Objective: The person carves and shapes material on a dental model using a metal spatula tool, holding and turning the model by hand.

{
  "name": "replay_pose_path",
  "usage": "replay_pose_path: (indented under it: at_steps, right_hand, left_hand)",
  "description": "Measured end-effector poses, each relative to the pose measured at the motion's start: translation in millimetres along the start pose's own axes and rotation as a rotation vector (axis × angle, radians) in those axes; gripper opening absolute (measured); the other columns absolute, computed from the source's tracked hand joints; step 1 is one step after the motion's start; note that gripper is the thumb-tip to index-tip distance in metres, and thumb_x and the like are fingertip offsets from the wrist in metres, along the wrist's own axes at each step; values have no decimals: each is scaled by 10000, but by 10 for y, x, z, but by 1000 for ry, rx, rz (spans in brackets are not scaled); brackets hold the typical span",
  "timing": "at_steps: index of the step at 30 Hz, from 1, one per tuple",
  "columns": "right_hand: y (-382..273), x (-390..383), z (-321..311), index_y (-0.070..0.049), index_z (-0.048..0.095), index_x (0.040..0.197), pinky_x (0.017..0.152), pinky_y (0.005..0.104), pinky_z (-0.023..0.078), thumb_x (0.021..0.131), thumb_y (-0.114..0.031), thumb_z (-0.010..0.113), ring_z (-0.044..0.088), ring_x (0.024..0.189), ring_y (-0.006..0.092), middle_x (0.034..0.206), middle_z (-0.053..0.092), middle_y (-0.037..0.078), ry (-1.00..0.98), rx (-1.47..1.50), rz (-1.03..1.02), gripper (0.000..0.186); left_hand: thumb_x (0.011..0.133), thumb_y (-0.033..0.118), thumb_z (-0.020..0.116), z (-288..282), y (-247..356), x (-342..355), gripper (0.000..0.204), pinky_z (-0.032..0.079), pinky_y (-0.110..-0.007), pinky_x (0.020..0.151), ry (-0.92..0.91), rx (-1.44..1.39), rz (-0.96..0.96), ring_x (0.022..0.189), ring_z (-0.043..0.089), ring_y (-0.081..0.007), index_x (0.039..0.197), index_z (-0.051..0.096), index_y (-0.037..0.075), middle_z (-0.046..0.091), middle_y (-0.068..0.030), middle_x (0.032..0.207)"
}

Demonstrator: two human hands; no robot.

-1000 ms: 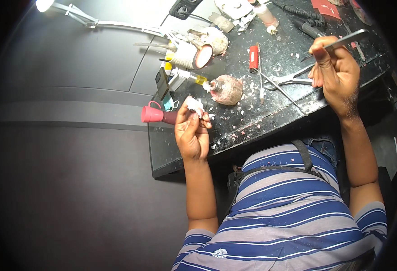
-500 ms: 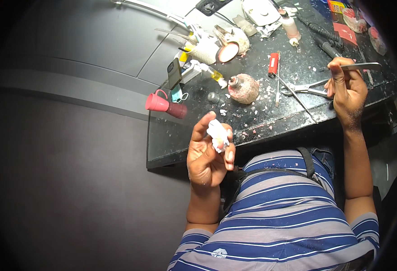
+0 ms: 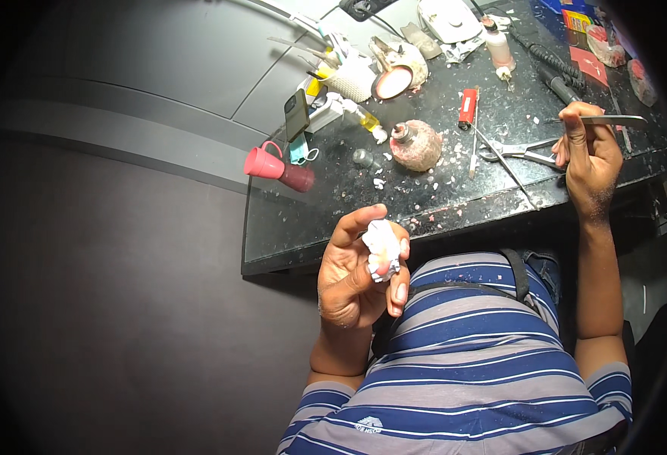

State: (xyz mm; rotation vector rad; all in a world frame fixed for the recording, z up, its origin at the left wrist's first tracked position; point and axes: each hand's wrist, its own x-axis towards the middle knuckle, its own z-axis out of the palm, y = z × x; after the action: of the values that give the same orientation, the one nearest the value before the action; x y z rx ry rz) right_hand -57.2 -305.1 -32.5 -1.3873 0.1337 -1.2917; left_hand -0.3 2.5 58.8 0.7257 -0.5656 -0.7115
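Note:
A small, lumpy white plaster-like piece (image 3: 382, 250) with a pinkish patch is held between the thumb and fingers of my left hand (image 3: 352, 277), in front of the table's near edge. My right hand (image 3: 593, 163) is over the table's right side, its fingers closed around a metal knife-like tool with a flat blade (image 3: 614, 120) that points right. Its other end is mostly hidden by the fingers. Just left of that hand lie metal pliers (image 3: 523, 152) and a thin metal rod-like tool (image 3: 506, 167).
On the dark, crumb-strewn table (image 3: 326, 227) stands a crusted round bottle with a metal neck (image 3: 418, 148). Around it are a red lighter (image 3: 468, 108), a pink cup (image 3: 264, 161), a phone (image 3: 296, 114), a tool holder (image 3: 349, 80), a bottle (image 3: 499, 49) and a corded handpiece (image 3: 560, 85).
My left hand, with the white piece, has come slightly nearer my body and to the right. My right hand keeps the same grip on the tool. The whole view has shifted a little.

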Motion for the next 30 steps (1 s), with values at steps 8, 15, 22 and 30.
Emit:
replay_pose_path:
  at_steps: [8,15,22,30]
  right_hand:
    - [-9,0,5,-12,672,1019,538,188,431,980,-197,674,490,556,25,862,615,-2,0,-11,3,189]
    - [-3,-2,-4,-14,674,1016,535,190,430,977,-201,678,487,554,25,848,614,-6,-7,-1,21,191]
    - [-8,-2,12,-16,677,1013,529,185,424,974,-206,682,486,554,25,846,616,-7,2,-7,23,194]
    - [-5,-1,10,-15,677,1013,522,182,416,972,-203,686,483,554,21,867,622,-3,2,-20,27,193]
  left_hand:
    - [964,43,594,-80,-8,11,573,577,-302,489,-26,-12,-6,686,677,-280,1479,350,-12,526,-288,1107]
    - [965,77,612,-118,-17,10,606,568,-290,486,-56,9,5,694,676,-272,1497,340,-25,546,-283,1115]
    - [968,111,627,-138,-11,32,624,563,-289,485,-30,22,-17,700,672,-262,1502,334,-23,547,-283,1118]
    - [958,127,651,-174,-17,33,637,571,-288,519,14,64,-22,727,674,-254,1486,325,-15,529,-269,1136]
